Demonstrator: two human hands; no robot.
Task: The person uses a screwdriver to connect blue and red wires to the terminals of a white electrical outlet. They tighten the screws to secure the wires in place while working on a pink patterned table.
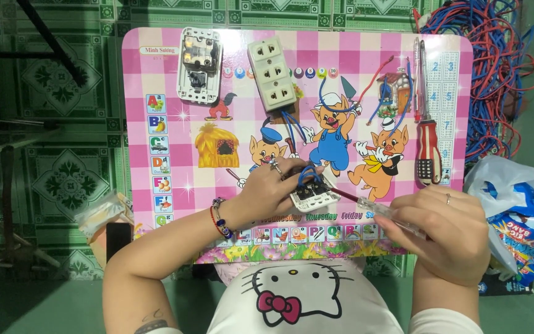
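Both hands gripping, left on white switch, right on screwdriver, pink cartoon table, green tiled floor.

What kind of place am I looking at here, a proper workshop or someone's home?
Likely a home floor used as a makeshift wiring bench: a child's pink cartoon lap table on green patterned floor tiles, with a heap of red and blue wires beside it.

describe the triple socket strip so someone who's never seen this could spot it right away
On the pink checked cartoon table, look along the far edge near the middle. The cream triple socket strip lies there tilted, with blue wires trailing from its near end. Unlike the opened white switch plate to its left, it has three outlets in a row.
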